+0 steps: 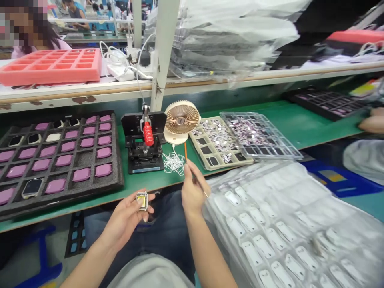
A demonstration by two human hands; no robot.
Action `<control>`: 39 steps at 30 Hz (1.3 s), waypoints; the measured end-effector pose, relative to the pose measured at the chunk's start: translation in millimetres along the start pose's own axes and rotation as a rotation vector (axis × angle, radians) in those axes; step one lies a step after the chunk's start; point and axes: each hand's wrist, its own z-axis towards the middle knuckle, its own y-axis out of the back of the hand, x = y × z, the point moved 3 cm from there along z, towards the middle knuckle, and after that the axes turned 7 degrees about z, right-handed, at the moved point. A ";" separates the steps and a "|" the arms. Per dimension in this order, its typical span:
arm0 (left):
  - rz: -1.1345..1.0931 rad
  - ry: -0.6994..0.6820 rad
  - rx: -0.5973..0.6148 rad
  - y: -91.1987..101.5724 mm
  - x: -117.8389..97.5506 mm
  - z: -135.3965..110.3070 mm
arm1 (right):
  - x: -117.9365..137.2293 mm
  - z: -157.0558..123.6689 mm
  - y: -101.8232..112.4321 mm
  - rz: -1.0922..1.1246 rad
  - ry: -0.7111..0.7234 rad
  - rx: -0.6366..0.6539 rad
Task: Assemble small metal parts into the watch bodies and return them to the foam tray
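Observation:
My left hand (127,216) is below the bench edge, its fingers closed around a small square watch case (142,200) with a yellowish rim. My right hand (192,190) is closed in a pinch on a thin orange-tipped stick (186,154) that points up towards the bench. Its fingers rest at the near edge of a clear plastic tray (288,228) holding several small white parts, which lies across my lap on the right.
On the green bench (300,120) stand a black foam tray (60,156) of purple-covered watch cases, a black press jig (144,142) with a red handle, a small beige fan (181,120), a white wire tangle (174,163) and two trays (219,144) of small shiny parts. Another person's hand (372,122) shows at far right.

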 end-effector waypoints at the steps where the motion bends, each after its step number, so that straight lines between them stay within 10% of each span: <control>1: 0.001 0.011 0.000 -0.1 4.1 1.2 | -8.1 13.1 -2.9 -0.055 0.016 0.009; 6: -0.067 0.087 0.009 0.1 18.3 4.6 | -29.7 32.9 -7.3 -0.181 -0.016 0.234; 15: -0.124 0.138 0.035 13.5 25.9 7.3 | 4.6 19.9 41.6 -0.430 -0.153 0.257; 20: -0.136 0.173 0.054 12.8 38.4 13.6 | 17.7 89.7 66.8 -0.798 -0.255 0.236; 27: -0.113 0.205 0.092 8.3 47.0 8.7 | -35.7 203.3 74.8 -1.270 -0.568 0.371; 39: -0.142 0.185 0.030 26.8 54.2 2.9 | -55.5 205.0 81.9 -1.346 -0.470 0.568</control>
